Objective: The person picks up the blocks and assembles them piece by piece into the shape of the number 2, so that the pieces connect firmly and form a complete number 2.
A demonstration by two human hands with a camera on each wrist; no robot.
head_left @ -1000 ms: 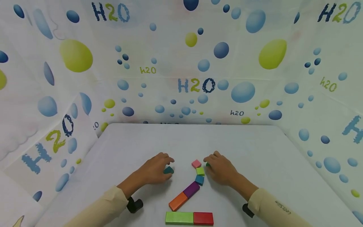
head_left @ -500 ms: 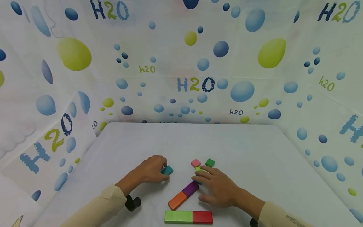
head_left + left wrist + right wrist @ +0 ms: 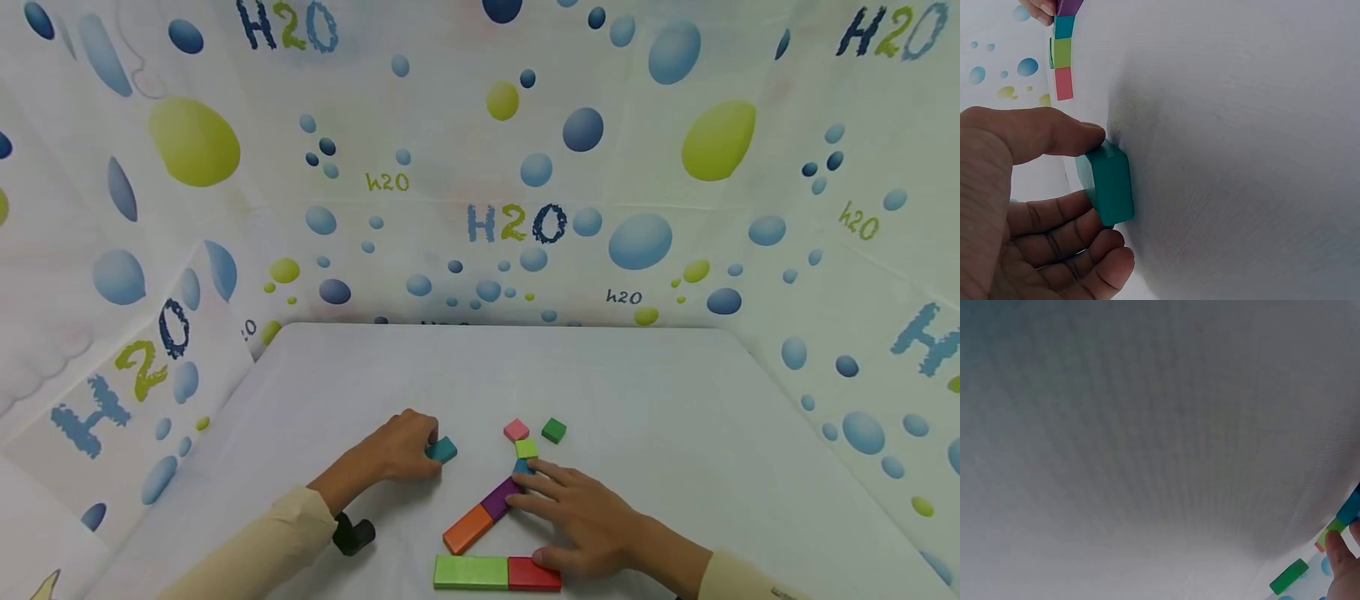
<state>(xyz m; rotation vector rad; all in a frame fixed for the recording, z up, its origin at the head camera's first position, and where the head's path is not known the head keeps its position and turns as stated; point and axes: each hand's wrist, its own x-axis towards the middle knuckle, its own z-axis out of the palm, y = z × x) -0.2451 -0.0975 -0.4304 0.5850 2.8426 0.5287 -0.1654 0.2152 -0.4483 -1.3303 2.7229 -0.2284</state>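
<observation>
In the head view my left hand point(image 3: 397, 448) pinches a teal block point(image 3: 442, 451) left of a bent row of blocks. The left wrist view shows its thumb on one end of the block and fingers at the other. My right hand point(image 3: 588, 521) has its fingers spread and touching the row. Its fingertips lie at the blue block point(image 3: 521, 468) and purple block point(image 3: 497, 499), with the thumb over the red block point(image 3: 528, 575). Beyond the blue block come a lime block point(image 3: 527, 449) and a pink block point(image 3: 516, 429). A green block point(image 3: 554, 430) stands apart on the right.
An orange block point(image 3: 467, 529) continues the row from the purple one, toward the person. Nearest lies a long light-green block point(image 3: 471, 572), end to end with the red one. All rest on a white table point(image 3: 360, 367), backed by a bubble-patterned cloth point(image 3: 442, 100).
My right hand has let go of the green block and moved toward the person, over the row's blue and purple blocks. The left fingers have drawn in on the teal block, which stays near its place.
</observation>
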